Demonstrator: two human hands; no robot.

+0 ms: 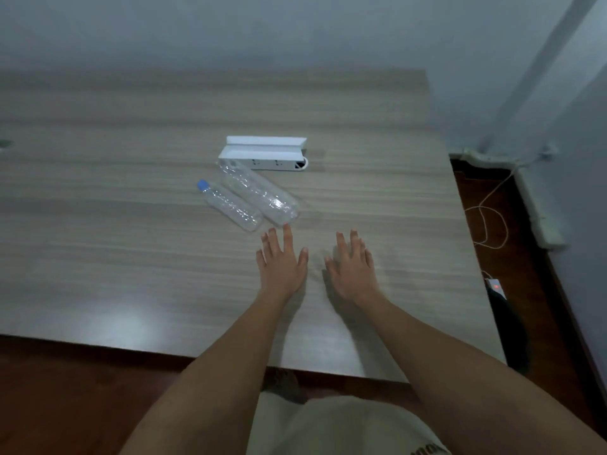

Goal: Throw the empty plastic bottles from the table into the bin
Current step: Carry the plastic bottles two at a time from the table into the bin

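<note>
Two clear empty plastic bottles lie side by side on the wooden table [131,224]. The smaller bottle [231,206] has a blue cap pointing to the far left. The larger bottle [261,193] lies just right of it, with no cap that I can make out. My left hand [282,261] is flat, palm down, fingers apart, its fingertips just short of the larger bottle's base. My right hand [351,267] is stretched out beside it, open and holding nothing. No bin is in view.
A white power strip box [266,152] sits just beyond the bottles. The table's right edge drops to a dark wood floor with a white cable [489,224] and a small device showing a red light [496,287]. A wall stands behind.
</note>
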